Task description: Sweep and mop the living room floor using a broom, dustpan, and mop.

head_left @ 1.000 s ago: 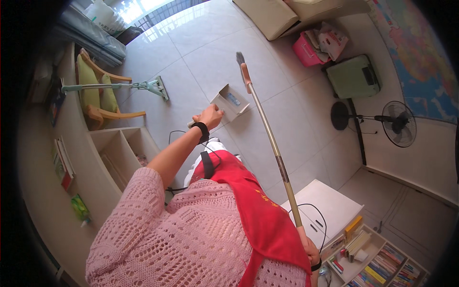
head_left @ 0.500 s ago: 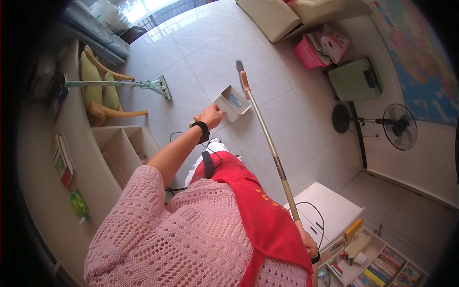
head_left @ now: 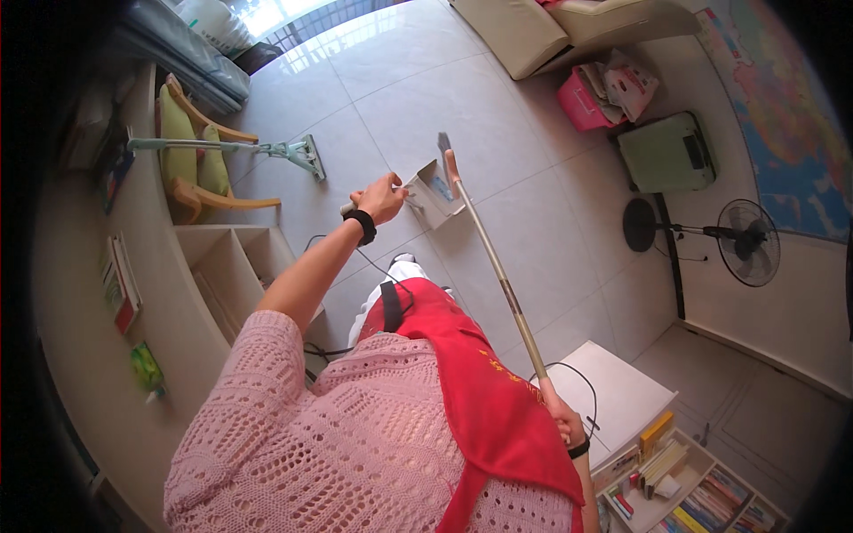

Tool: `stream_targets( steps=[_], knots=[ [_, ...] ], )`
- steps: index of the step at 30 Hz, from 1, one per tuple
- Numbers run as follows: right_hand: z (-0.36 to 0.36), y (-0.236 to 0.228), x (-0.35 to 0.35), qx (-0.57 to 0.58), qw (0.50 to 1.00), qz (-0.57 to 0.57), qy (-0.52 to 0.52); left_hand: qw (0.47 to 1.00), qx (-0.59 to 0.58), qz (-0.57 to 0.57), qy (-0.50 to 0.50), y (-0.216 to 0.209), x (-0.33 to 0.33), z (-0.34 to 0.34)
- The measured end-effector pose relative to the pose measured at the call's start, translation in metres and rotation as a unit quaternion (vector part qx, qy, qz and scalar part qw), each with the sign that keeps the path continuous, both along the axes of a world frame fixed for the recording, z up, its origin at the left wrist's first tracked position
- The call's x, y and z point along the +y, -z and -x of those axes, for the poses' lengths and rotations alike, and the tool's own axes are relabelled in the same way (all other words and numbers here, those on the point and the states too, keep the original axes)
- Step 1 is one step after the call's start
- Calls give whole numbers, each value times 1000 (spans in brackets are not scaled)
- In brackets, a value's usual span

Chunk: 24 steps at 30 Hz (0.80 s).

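Note:
My left hand [head_left: 382, 197], with a black wristband, is closed round the pale handle [head_left: 346, 209] of a long-handled dustpan. The white pan [head_left: 434, 216] stands low in front of me, with something bluish inside it. At the lower right my right hand [head_left: 563, 419] is wrapped round the pinkish grip of a broom. Its gold-coloured stick [head_left: 504, 282] slants forward and left, down to the grey broom head [head_left: 443, 142]. That head is just beyond the pan's right edge; whether it touches the pan I cannot tell.
A green mop [head_left: 298, 153] stands left, before a wooden chair with green cushions [head_left: 213, 169]. Open shelves [head_left: 218, 253] line the left. To the right are a pink bin [head_left: 582, 99], green suitcase [head_left: 666, 153] and fan [head_left: 748, 242]. A white cabinet [head_left: 609, 382] and bookshelf [head_left: 702, 480] flank my right hand.
My left hand has risen slightly and shifted left on the dustpan handle. My right hand has moved forward into fuller view. The broom head has come a little nearer. The view has shifted slightly.

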State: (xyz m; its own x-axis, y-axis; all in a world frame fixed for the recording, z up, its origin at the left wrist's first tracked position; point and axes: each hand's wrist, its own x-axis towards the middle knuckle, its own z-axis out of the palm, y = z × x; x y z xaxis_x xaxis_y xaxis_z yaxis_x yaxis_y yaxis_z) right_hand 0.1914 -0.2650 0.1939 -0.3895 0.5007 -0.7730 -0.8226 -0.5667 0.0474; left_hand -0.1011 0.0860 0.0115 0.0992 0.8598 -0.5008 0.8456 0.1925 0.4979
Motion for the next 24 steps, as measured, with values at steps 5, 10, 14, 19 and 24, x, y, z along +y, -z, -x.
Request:
stream_targets(
  steps=[5, 10, 14, 19, 24],
  knots=[
    [-10, 51, 11, 52, 999, -2, 2, 1000, 0, -13, 13, -3, 4, -6],
    [-16, 87, 24, 25, 998, 47, -30, 997, 18, -33, 66, 8, 8, -8],
    [-17, 104, 31, 80, 996, 32, 1, 993, 22, -56, 100, 1, 17, -7],
    [-19, 115, 50, 76, 995, 59, 8, 988, 37, -68, 136, 0, 37, -7],
    [-35, 132, 78, 162, 985, 47, 45, 987, 54, -65, 139, -1, 65, -21]
  ],
)
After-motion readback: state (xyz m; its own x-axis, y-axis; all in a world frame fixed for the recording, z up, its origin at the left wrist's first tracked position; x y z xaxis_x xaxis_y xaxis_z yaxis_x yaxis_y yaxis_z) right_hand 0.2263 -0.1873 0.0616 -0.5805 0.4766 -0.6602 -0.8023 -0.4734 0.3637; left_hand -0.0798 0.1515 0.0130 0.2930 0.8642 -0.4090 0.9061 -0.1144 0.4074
